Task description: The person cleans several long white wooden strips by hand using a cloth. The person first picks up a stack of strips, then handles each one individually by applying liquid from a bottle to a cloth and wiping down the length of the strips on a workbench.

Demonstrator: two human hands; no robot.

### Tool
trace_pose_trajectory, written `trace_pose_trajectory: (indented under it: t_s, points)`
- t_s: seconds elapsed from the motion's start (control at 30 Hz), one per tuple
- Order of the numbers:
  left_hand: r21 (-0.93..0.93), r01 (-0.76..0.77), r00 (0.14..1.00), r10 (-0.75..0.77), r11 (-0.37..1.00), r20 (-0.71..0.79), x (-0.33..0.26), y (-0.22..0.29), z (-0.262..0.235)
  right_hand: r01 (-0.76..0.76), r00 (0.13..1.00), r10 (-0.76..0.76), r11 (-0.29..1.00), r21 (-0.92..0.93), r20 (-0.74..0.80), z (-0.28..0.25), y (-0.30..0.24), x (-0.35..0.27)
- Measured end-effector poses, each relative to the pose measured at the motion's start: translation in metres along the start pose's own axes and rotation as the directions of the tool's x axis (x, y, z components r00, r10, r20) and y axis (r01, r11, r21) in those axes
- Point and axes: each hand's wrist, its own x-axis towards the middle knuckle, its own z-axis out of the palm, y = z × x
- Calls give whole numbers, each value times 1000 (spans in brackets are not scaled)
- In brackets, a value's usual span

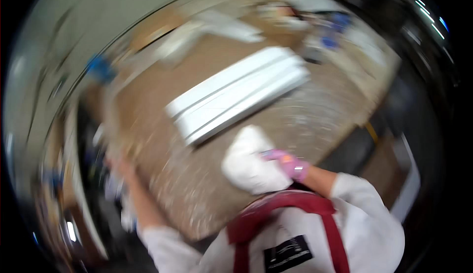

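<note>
The picture is heavily motion-blurred. My right hand point(290, 163), in a pink glove, grips a bunched white cloth point(249, 167) that rests on the speckled brown tabletop point(187, 194). Beyond the cloth, long white panels point(236, 93) lie side by side across the table. My left hand point(117, 167) reaches to the table's left edge, but the blur hides its fingers and whether it holds anything. My white shirt and red apron straps fill the lower middle.
Blurred clutter lies at the table's far end, with white sheets point(231, 26) and blue items point(330, 38). A blue object point(101, 68) sits near the far left corner. Dark floor and a pale board point(409, 179) lie to the right of the table.
</note>
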Motion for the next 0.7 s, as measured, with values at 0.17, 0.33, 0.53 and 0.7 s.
trace_pose_trajectory:
  t_s: [0.17,0.33,0.53,0.7]
  points:
    - [34,-185,974,179,982,142,26,44,75,738,604,-634,216,-639,483,-34,11,14]
    - [-49,-314,930,317,948,186,-9,122,79,705,524,-737,94,-703,426,-47,47,-9]
    - [-226,-418,861,463,880,212,-48,157,37,401,905,-415,905,-142,-91,30,29,-55]
    - [-370,-468,772,575,802,270,-81,172,1,519,851,-526,844,135,13,15,12,-36]
